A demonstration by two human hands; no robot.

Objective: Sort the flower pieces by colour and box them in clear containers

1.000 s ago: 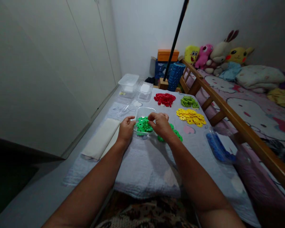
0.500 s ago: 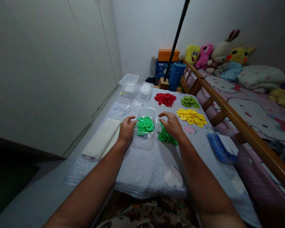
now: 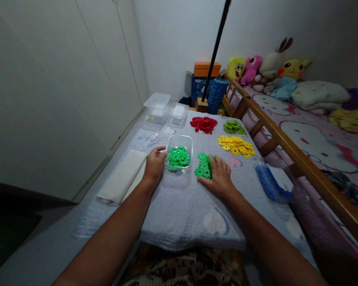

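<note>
My left hand (image 3: 155, 165) grips the left rim of a clear plastic container (image 3: 180, 139) between thumb and fingers. Inside it lies a heap of green flower-shaped plastic pieces (image 3: 178, 157). To the right of the container is a loose pile of the same green pieces (image 3: 203, 167) on the cloth. Over the right side of that pile rests my right hand (image 3: 219, 174), palm down, fingers spread and thumb apart. Its fingertips touch the pieces; part of the pile is hidden beneath the hand.
Beyond are piles of red pieces (image 3: 203, 124), yellow pieces (image 3: 236, 146) and light green pieces (image 3: 234, 127). A clear box with blue pieces (image 3: 267, 183) lies at right, near the wooden bed rail (image 3: 274, 131). A folded beige cloth (image 3: 122, 174) and clear containers (image 3: 157, 104) are at left.
My right hand has moved down from beside the container onto the loose green pile, and its fingers have spread out. My left hand stays on the container's rim. The view has shifted slightly.
</note>
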